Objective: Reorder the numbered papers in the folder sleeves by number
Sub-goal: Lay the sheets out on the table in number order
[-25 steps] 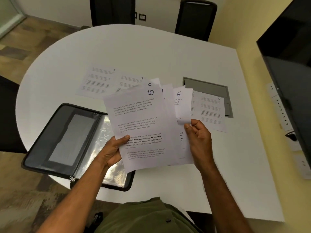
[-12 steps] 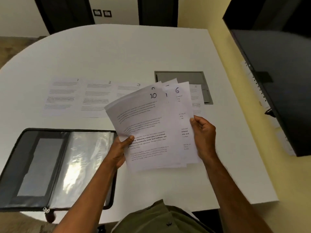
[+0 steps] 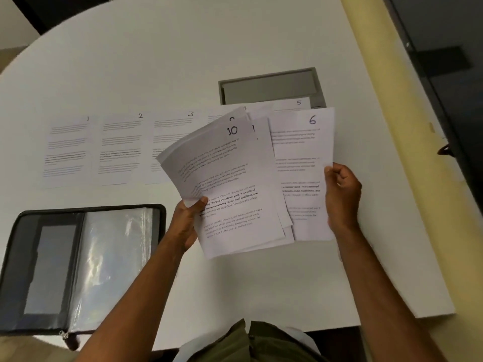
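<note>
Left hand [image 3: 186, 222] grips a fanned stack of papers [image 3: 230, 194] at its left edge, thumb on top of the front sheet, fingers behind. Front sheet is marked 10; a few more sheets sit behind it, their numbers mostly hidden. Right hand [image 3: 341, 197] pinches the right edge of the sheet marked 6 [image 3: 304, 163], pulled out to the right of the stack but still overlapping it at the lower left. Both hands hold the papers up above the bench [image 3: 261, 283], not resting on it.

Laid flat on the bench in a row behind the held stack, left to right: sheet 1 [image 3: 66, 150], sheet 2 [image 3: 120, 148], sheet 3 [image 3: 171, 134], then sheet 4 [image 3: 244, 108], of which only a top strip shows, and sheet 5 [image 3: 292, 103], mostly covered by the held papers. Sheets 1 to 3 lie edge to edge or slightly overlapping.

Open black zip folder [image 3: 34, 270] lies at the left near edge of the bench, its clear plastic sleeves [image 3: 115, 259] on the right half; cannot tell if any sleeve holds paper. A grey recessed panel [image 3: 269, 84] sits in the bench behind sheet 5. A yellow wall [image 3: 392, 126] runs just beside the bench on the right.
</note>
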A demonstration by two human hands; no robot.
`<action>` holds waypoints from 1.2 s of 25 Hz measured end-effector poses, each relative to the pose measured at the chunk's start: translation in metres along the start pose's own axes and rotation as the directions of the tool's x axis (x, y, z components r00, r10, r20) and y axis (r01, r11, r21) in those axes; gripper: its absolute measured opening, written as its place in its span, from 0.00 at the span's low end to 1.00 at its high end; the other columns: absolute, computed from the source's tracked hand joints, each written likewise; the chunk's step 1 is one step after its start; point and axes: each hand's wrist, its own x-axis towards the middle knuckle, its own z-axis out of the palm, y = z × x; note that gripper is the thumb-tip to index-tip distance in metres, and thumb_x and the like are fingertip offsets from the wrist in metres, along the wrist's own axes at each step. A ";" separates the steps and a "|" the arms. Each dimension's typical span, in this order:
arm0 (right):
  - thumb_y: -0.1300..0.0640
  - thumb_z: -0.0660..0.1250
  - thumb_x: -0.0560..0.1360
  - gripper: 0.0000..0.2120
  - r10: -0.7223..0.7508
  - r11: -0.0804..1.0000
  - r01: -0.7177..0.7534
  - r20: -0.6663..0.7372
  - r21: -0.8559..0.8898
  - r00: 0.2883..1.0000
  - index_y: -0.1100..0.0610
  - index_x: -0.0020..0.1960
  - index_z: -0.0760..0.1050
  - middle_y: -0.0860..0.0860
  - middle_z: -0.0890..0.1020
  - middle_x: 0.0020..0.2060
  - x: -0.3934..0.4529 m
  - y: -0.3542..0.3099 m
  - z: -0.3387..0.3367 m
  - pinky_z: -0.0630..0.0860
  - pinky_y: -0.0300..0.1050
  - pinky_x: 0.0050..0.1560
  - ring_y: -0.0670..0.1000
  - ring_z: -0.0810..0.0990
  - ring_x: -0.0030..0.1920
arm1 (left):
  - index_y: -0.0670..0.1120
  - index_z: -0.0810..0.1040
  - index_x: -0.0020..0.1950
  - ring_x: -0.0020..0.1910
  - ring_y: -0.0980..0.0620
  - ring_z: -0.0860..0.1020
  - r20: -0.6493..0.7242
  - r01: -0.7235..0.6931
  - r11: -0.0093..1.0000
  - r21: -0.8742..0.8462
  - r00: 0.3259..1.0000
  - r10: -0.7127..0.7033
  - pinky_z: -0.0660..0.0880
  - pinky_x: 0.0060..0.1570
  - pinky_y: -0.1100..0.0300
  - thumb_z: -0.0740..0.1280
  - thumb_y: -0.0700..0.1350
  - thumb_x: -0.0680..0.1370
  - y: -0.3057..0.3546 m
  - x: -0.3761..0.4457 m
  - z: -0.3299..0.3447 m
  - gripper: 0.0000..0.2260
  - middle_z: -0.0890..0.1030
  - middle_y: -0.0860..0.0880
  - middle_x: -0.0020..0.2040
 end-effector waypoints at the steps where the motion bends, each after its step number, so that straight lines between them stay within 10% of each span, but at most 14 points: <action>1: 0.55 0.67 0.81 0.08 0.007 1.000 -0.007 -0.030 -0.008 1.000 0.56 0.56 0.81 0.48 0.86 0.48 0.017 0.008 -0.004 0.79 0.35 0.47 0.43 0.84 0.47 | 0.44 0.76 0.67 0.55 0.46 0.84 -0.002 0.009 1.000 0.013 1.000 -0.009 0.82 0.49 0.53 0.65 0.34 0.81 0.000 0.007 0.006 0.15 0.85 0.45 0.59; 15: 0.57 0.61 0.82 0.13 0.043 0.933 -0.107 -0.188 -0.344 0.981 0.63 0.59 0.79 0.50 0.81 0.51 0.245 0.104 -0.035 0.73 0.34 0.44 0.49 0.79 0.51 | 0.40 0.72 0.70 0.58 0.40 0.83 0.032 0.076 0.983 0.165 0.996 -0.083 0.82 0.52 0.47 0.66 0.36 0.81 -0.014 0.080 0.037 0.18 0.82 0.40 0.63; 19: 0.54 0.61 0.81 0.18 -0.040 0.875 -0.075 -0.226 -0.478 0.973 0.57 0.68 0.75 0.54 0.82 0.62 0.280 0.105 -0.035 0.74 0.43 0.57 0.56 0.80 0.61 | 0.38 0.70 0.73 0.59 0.38 0.82 0.030 0.086 0.985 0.151 0.995 -0.092 0.82 0.53 0.45 0.69 0.40 0.77 -0.020 0.098 0.042 0.25 0.81 0.39 0.64; 24: 0.45 0.63 0.79 0.27 -0.260 0.636 0.093 -0.099 -0.766 0.961 0.52 0.75 0.67 0.54 0.72 0.72 0.245 0.114 -0.004 0.71 0.57 0.62 0.61 0.72 0.68 | 0.39 0.71 0.73 0.57 0.39 0.83 0.014 0.108 0.983 0.151 0.994 -0.111 0.83 0.51 0.47 0.66 0.37 0.81 -0.031 0.113 0.040 0.20 0.81 0.39 0.64; 30: 0.34 0.58 0.80 0.36 -0.078 0.437 0.125 0.101 -0.891 0.992 0.53 0.81 0.59 0.56 0.60 0.81 0.216 0.158 0.018 0.56 0.63 0.77 0.60 0.56 0.80 | 0.44 0.74 0.68 0.55 0.38 0.84 -0.009 0.136 0.972 0.191 0.991 -0.137 0.83 0.50 0.44 0.72 0.43 0.75 -0.038 0.126 0.036 0.22 0.82 0.39 0.62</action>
